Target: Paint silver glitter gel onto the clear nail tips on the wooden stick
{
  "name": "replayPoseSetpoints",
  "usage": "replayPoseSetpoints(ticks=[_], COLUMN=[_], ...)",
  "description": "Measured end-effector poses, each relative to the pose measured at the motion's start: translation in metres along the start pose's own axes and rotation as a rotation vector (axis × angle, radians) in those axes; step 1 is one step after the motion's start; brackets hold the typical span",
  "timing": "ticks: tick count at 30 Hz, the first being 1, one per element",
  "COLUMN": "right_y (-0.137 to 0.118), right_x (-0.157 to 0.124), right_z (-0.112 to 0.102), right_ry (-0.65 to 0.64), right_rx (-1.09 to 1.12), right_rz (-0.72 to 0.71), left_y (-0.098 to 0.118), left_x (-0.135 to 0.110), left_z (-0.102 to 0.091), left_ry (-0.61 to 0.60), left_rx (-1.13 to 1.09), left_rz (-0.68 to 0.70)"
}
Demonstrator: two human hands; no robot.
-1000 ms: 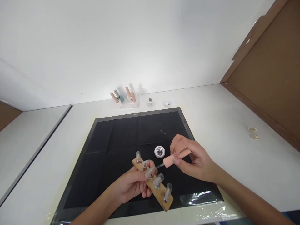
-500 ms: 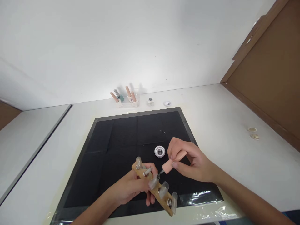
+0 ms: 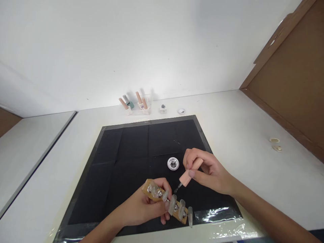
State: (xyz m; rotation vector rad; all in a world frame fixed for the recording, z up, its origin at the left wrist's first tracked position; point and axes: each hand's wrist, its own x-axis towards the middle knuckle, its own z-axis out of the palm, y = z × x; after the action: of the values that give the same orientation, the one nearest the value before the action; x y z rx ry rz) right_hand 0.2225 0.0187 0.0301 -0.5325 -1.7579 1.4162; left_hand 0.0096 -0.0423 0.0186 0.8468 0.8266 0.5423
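Note:
My left hand [image 3: 141, 207] is closed around a wooden nail display stand [image 3: 146, 187], tilted down toward the right. Several clear false nails [image 3: 172, 205] stick out from metal mounts along the wood. Between the fingers of my right hand [image 3: 206, 170] is a nail polish brush [image 3: 186, 177] with a peach-pink handle. Its bristle tip points down and left, close to the false nails but apart from them. Just beyond both hands, a small round white dish [image 3: 173, 163] with a silvery inside rests on the black mat [image 3: 131, 145].
Against the back wall, a clear tray [image 3: 138, 111] holds several polish bottles. A small bottle [image 3: 163, 108] and a small round dish [image 3: 181, 111] stand to its right. Two small round pieces [image 3: 274, 140] lie on the right. A brown cardboard panel [image 3: 291, 77] borders that side.
The brush has lifted off the middle false nail and shifted slightly right. My left hand has turned the stand, so the false nails now face differently.

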Motion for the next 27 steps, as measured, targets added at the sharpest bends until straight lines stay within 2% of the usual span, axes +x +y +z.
replayPoseSetpoints(ticks=[3,7,12,16,18,22,27], right_y=[0.0004,0.0010,0.0001,-0.0006,-0.0011,-0.0025,-0.0038], right_x=[0.0000,0.0001,-0.0005,-0.0008,-0.0008,-0.0016,-0.0013], right_z=[0.0014,0.0016,0.0031,0.0049,0.0052,0.0059,0.0052], right_ry=[-0.044,-0.011,-0.047,-0.015,0.003,-0.055,0.011], right_rx=[-0.007,-0.067,-0.048,-0.106,-0.097,-0.093,-0.158], right_rz=[-0.026,0.063,0.004,0.035,0.025,-0.034,0.053], left_y=[0.0018,0.0038,0.0053,0.0057,0.0056,0.0042,0.0011], left_x=[-0.0010,-0.0019,-0.0033,-0.0038,-0.0037,-0.0033,-0.0025], left_z=[0.0024,0.0040,0.0046,0.0056,0.0059,0.0050,0.0021], left_ry=[0.054,0.105,0.157,0.201,0.210,0.222,0.198], left_rx=[0.073,0.115,0.166,0.196,0.215,0.241,0.241], left_rz=[-0.025,-0.053,-0.068,-0.054,-0.045,-0.035,-0.007])
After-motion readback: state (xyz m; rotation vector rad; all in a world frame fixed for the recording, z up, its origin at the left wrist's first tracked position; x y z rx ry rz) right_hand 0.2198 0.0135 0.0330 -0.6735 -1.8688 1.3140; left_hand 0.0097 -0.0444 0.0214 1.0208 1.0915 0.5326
